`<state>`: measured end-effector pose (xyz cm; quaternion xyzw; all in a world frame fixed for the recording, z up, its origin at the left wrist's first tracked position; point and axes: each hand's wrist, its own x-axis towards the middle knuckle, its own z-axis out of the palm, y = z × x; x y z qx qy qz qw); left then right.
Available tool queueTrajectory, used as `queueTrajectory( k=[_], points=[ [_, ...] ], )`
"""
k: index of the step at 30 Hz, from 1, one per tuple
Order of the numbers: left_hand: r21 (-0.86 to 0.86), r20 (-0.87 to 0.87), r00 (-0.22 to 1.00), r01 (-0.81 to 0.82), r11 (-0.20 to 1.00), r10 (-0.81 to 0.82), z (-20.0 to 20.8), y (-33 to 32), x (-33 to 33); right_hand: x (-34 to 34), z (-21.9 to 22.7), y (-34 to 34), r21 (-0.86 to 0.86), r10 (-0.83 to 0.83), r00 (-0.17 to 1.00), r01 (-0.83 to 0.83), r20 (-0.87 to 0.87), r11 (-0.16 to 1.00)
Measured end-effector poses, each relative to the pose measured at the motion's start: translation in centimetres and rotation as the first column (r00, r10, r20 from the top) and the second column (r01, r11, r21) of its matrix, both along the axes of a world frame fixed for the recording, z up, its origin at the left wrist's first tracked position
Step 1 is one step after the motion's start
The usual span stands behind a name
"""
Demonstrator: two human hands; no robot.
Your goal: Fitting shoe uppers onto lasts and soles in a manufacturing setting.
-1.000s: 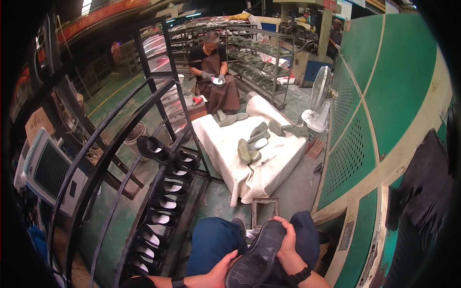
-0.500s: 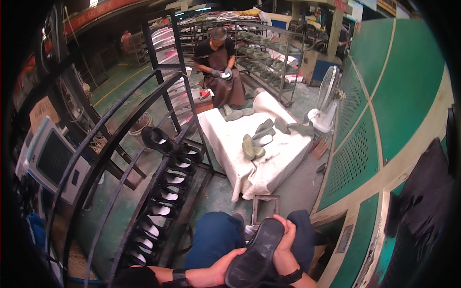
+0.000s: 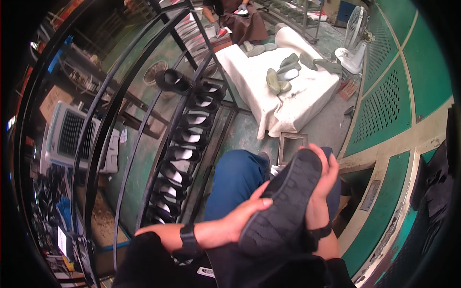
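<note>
Over my lap is a black shoe (image 3: 283, 204), its dark patterned sole turned up toward me and its toe pointing away to the right. My left hand (image 3: 245, 216) grips its near left edge, the thumb lying on the sole. On the other side my right hand (image 3: 325, 177) wraps the far end, with fingers showing past the right edge. The shoe's upper is hidden beneath the sole. A black band circles each wrist.
To my left a black metal rack (image 3: 211, 144) carries a row of black shoes (image 3: 186, 137) with white insoles. Ahead, a white cloth-covered table (image 3: 249, 86) bears greenish shoes. A co-worker (image 3: 247, 29) sits beyond it. A white fan (image 3: 353, 43) and green cabinets (image 3: 384, 110) stand right.
The view has tipped down and shifted left. In my hands the shoe has come up closer, and more light falls on its sole pattern. Both hands still hold it.
</note>
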<state>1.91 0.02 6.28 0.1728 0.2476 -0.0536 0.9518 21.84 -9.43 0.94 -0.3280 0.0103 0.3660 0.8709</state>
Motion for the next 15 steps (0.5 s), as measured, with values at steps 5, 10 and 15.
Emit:
queueTrajectory(
  k=[5,10,15],
  points=[
    [0.118,0.062,0.995,0.066,0.991,-0.074,-1.4,-1.5,-2.4,1.7,-11.7,-1.4,-0.358,0.068,0.633,0.343,0.771,0.869],
    [0.093,0.181,0.980,0.071,0.993,-0.087,-0.2,-2.8,-2.0,3.5,-15.1,-6.4,-0.229,0.545,0.838,-0.527,0.018,0.819],
    [0.035,0.359,0.933,-0.037,0.999,0.022,-0.1,2.3,-3.3,1.2,-11.7,-8.7,0.027,0.589,0.808,-0.589,0.002,0.807]
  ],
)
